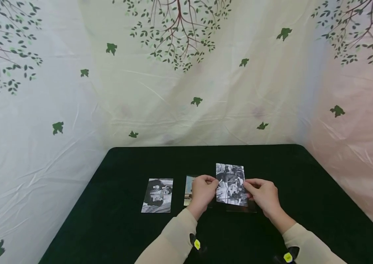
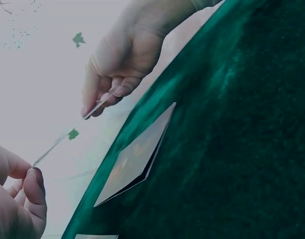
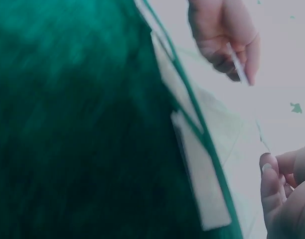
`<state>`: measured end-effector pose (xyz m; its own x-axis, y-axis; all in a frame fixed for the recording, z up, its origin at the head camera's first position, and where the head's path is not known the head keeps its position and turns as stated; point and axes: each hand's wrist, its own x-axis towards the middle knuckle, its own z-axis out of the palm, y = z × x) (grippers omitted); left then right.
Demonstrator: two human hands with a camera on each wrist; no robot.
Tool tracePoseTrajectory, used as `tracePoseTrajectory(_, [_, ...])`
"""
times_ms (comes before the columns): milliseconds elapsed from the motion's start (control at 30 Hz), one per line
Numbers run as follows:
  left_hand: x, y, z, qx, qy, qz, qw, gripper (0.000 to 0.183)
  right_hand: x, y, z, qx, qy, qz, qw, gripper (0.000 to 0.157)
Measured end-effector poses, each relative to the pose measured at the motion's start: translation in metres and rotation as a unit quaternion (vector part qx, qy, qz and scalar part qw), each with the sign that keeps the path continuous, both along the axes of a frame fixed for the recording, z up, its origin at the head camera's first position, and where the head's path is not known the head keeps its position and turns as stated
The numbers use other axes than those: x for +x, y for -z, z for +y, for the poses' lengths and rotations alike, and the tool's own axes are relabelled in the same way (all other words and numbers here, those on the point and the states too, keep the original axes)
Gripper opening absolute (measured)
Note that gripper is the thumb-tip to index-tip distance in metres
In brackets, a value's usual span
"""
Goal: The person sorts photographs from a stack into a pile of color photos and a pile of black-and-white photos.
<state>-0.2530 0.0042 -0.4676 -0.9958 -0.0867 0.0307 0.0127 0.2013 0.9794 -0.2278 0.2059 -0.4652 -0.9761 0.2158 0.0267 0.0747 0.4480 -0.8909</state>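
Observation:
Both hands hold up a black-and-white photo print (image 1: 230, 184) in front of the person, tilted toward the head camera. My left hand (image 1: 203, 192) pinches its left edge between thumb and fingers. On the opposite edge, my right hand (image 1: 265, 196) pinches it the same way. The wrist views show this print almost edge-on between the left hand (image 2: 23, 199) and the right hand (image 3: 289, 194). Below the held print lies a dark print (image 1: 241, 208), mostly hidden by it. A coloured print (image 1: 187, 190) is partly covered by the left hand.
Another black-and-white print (image 1: 157, 196) lies on the dark green table (image 1: 113, 227), left of the hands. Behind the table's far edge hangs a pale cloth backdrop (image 1: 173, 121) with leaf and branch patterns, which also runs along both sides.

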Motion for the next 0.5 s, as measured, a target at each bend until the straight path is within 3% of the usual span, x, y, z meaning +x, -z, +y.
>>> tracePoseTrajectory(267, [-0.004, 0.003, 0.017, -0.019, 0.013, -0.011, 0.9997, 0.009, -0.002, 0.003, 0.022, 0.036, -0.033, -0.011, 0.999, 0.037])
tracePoseTrajectory(500, [-0.004, 0.005, 0.024, -0.049, 0.028, -0.045, 0.9974, 0.01, -0.004, 0.001, 0.036, 0.059, -0.061, -0.028, 0.996, 0.038])
